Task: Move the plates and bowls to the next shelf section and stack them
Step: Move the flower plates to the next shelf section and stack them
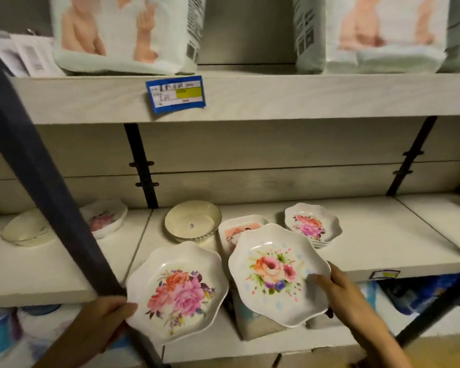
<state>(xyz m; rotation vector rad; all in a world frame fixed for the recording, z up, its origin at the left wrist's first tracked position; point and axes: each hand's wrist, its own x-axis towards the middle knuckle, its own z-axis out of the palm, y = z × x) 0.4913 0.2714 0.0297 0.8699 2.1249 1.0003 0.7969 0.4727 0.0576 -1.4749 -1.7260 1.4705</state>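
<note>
Plates fill a pale wood-grain shop shelf point(369, 235). Two are held at its front edge: the left hand point(101, 322) pinches the pink-rose plate point(177, 290) by its rim, and the right hand point(348, 296) pinches the dotted plate point(276, 272), thumb on its face. Behind them stand one round bowl point(193, 221), one square plate point(239, 229) and one floral stack point(312, 224). The left section holds one oval bowl point(24, 231) and one floral dish point(105, 219).

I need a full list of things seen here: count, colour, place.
rose plate: one, white, front left.
dotted plate: one, white, front right.
small floral plates: stack, white, back right.
square dish: one, white and pink, behind dotted plate.
round bowl: one, cream, middle.
oval bowl: one, cream, left section.
floral dish: one, white, left section.
packs: two, pale, top shelf.
price tag: one, blue, shelf edge.
left hand: grips rose plate.
right hand: grips dotted plate.
</note>
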